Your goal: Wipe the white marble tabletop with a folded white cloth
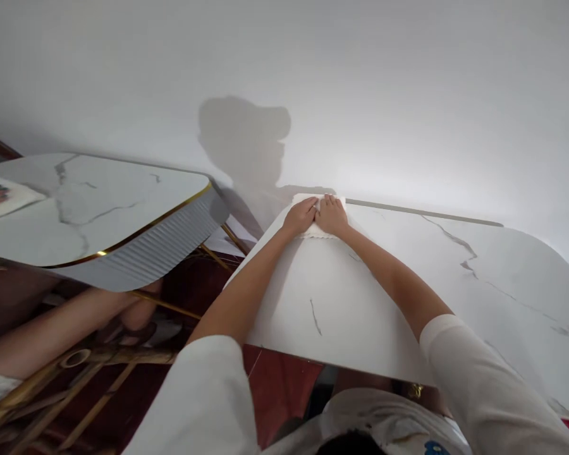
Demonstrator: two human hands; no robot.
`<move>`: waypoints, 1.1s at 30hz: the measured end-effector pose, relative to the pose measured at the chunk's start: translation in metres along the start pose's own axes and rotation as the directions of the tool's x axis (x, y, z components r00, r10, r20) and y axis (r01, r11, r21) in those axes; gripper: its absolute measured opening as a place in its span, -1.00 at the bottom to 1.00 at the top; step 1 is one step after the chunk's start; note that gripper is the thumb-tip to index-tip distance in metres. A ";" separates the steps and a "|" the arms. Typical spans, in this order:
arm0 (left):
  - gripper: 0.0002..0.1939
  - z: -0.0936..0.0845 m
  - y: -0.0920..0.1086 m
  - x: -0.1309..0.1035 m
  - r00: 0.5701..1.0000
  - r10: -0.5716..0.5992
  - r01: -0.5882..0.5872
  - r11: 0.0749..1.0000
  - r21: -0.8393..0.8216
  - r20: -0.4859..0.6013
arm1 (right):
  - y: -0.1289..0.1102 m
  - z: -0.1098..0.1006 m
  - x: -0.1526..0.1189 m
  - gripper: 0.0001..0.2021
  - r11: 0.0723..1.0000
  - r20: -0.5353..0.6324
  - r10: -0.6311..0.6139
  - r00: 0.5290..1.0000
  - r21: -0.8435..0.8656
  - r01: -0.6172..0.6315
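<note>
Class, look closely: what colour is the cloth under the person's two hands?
The cloth is off-white, seen best in the head view.

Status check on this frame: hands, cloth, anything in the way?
Left hand and right hand together on cloth. Cloth on table, at its wall-side edge. Wall just beyond, likely limiting farther reach.

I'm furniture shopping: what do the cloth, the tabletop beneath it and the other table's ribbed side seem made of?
Cloth: probably soft, matte fabric, given its wavy edge. Tabletop: smooth, grey-veined white; marble-look stone or laminate, unclear which. Ribbed side: grey, fairly matte, evenly fluted; perhaps painted wood or plastic.
</note>
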State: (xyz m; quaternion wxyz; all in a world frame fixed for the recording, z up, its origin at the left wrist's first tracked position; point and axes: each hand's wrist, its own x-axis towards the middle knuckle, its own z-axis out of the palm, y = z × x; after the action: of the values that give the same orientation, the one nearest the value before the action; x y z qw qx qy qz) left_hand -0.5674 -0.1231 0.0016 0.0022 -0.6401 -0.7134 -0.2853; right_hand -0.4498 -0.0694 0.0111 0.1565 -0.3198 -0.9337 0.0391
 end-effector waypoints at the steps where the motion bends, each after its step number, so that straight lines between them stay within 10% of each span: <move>1: -0.47 0.001 -0.006 0.011 1.000 0.024 -0.023 0.999 -0.024 0.010 | 0.003 0.003 0.010 -0.46 1.000 0.010 0.031 0.999 0.006 -0.031; 7: -0.47 0.001 -0.033 0.049 0.995 0.055 -0.051 0.997 -0.052 0.087 | 0.002 0.014 0.044 -0.46 0.994 0.021 0.108 0.994 0.019 -0.109; 12: -0.45 -0.009 -0.049 0.027 0.990 0.099 -0.105 0.993 0.054 0.102 | -0.023 0.018 0.034 -0.47 0.997 -0.045 0.057 0.997 0.046 -0.055; 20: -0.42 -0.051 -0.062 -0.089 0.997 -0.004 -0.004 0.995 0.099 0.081 | -0.105 0.019 -0.032 -0.49 0.987 -0.080 -0.095 0.992 0.121 0.104; 27: -0.41 -0.075 -0.025 -0.200 0.991 -0.130 0.133 0.988 0.076 -0.044 | -0.153 0.002 -0.111 -0.47 0.958 -0.045 -0.246 0.968 0.142 0.250; 33: -0.47 -0.064 0.015 -0.255 0.966 -0.162 0.193 0.970 0.146 -0.202 | -0.150 -0.007 -0.164 -0.47 0.912 -0.090 -0.376 0.922 0.143 0.385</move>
State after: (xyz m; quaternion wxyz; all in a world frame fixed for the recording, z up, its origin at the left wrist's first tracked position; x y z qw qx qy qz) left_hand -0.5310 -0.3812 -0.0325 0.0969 -0.5411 -0.7856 -0.2841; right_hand -0.4126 -0.2885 0.0000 0.2141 -0.1196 -0.9668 0.0719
